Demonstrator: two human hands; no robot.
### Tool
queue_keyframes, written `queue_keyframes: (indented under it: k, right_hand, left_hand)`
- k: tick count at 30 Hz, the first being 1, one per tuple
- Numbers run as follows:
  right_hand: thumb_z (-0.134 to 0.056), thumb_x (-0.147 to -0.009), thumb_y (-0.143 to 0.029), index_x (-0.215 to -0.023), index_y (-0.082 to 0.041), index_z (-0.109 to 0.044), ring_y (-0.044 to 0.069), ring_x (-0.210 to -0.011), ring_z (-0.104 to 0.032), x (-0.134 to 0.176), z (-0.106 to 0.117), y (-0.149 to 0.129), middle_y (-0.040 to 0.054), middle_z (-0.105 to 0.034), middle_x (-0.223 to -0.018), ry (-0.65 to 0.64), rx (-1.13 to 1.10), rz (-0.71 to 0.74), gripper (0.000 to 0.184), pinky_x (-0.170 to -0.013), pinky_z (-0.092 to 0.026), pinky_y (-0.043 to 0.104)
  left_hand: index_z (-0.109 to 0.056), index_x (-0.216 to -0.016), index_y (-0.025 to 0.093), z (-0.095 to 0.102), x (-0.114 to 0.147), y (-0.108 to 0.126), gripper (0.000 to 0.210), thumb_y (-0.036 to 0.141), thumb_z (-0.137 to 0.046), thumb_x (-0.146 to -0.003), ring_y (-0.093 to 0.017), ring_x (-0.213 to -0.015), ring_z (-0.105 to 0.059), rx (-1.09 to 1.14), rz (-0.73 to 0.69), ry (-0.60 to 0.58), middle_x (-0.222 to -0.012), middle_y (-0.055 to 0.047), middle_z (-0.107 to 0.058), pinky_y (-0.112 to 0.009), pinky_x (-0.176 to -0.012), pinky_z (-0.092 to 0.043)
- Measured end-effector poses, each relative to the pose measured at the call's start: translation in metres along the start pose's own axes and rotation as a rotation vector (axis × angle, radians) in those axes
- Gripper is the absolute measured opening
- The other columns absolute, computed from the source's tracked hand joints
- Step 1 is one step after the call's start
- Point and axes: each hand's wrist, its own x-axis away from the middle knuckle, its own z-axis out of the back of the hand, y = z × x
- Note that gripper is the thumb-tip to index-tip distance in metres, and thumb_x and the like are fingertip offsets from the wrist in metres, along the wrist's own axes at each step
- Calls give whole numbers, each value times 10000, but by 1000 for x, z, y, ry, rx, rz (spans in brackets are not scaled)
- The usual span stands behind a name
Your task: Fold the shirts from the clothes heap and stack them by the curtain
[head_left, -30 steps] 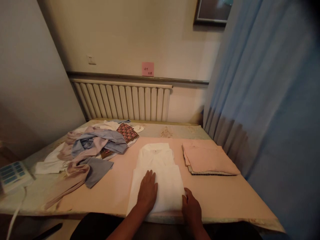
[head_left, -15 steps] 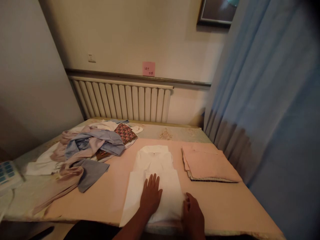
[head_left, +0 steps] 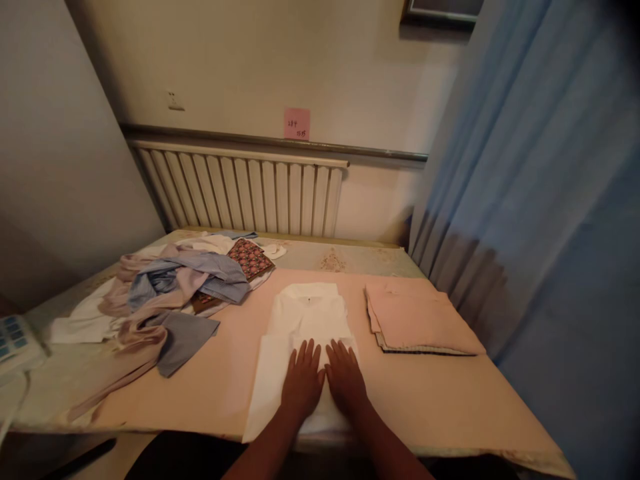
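Note:
A white shirt [head_left: 307, 317] lies partly folded in front of me, collar end away from me. Its left part spreads as a flat flap towards the table's near edge. My left hand [head_left: 303, 380] rests flat on the middle of the shirt, fingers stretched forward. Close beside it, my right hand [head_left: 346, 379] also lies flat on the cloth, fingers out and the thumbs nearly touching. Neither hand grips anything. Beneath the shirt is a pink sheet [head_left: 425, 407]. The parts of the shirt under my palms and forearms are hidden.
A loose heap of clothes [head_left: 185, 280] lies at the left, with a patterned folded cloth [head_left: 251, 259] on it. To the right sits a stack of folded pink cloth [head_left: 420, 317]. A white device [head_left: 19, 343] stands at the far left. A blue curtain [head_left: 520, 200] hangs along the right.
My right hand has moved from the shirt's right edge onto its middle, and its fingers have straightened. The right side of the shirt is now folded inward. My left hand stays flat.

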Motion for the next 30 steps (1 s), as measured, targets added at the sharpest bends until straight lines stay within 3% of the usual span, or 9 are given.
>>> queue_keyframes:
  k: [5,14,20,24,27,30]
  right_hand:
    - [-416,-958,-319,-1362,-191,-489,248,-1363,-364,3,6,9,84,-456,-1441,-95,55,-54,430,-1125,-265,463]
    - [-402,-957,-326,-1349,-118,-499,252,-1358,-371,10,15,15,118,-458,-1434,-186,22,-93,453,-1135,-256,437]
    - [-396,-938,-255,-1344,-129,-505,257,-1350,-387,14,17,20,113,-478,-1418,-274,10,-194,439,-1115,-288,462]
    - [-390,-935,-265,-1323,-102,-527,294,-1324,-420,11,13,-6,161,-513,-1376,-257,24,-298,443,-1075,-333,492]
    - [-423,-938,-308,-1351,-102,-491,292,-1377,-333,17,10,-41,157,-426,-1450,-148,-2,-156,467,-1116,-275,484]
    - [-450,-936,-364,-1360,-124,-477,286,-1395,-297,28,12,-66,140,-402,-1471,-123,-37,-36,488,-1131,-245,491]
  left_hand:
    - [-366,-1444,208,4,4,-11,535,367,-390,-934,-276,-1401,-300,37,-19,-17,-1505,-79,-371,-493,-1115,-293]
    - [-334,-1461,209,20,34,-56,560,426,-361,-945,-266,-1417,-265,36,53,-116,-1523,-74,-336,-485,-1121,-283]
    - [-357,-1451,197,26,43,-58,545,411,-343,-950,-270,-1406,-290,35,112,-159,-1518,-83,-342,-481,-1121,-279]
    - [-390,-1435,188,28,43,-48,519,361,-341,-948,-284,-1398,-305,21,185,-159,-1504,-88,-367,-498,-1113,-285]
    - [-399,-1430,181,29,44,-45,517,356,-344,-946,-290,-1395,-311,21,198,-166,-1500,-96,-372,-507,-1106,-296]
    - [-396,-1431,184,30,46,-47,517,357,-334,-947,-282,-1394,-314,24,188,-166,-1497,-96,-377,-504,-1108,-295]
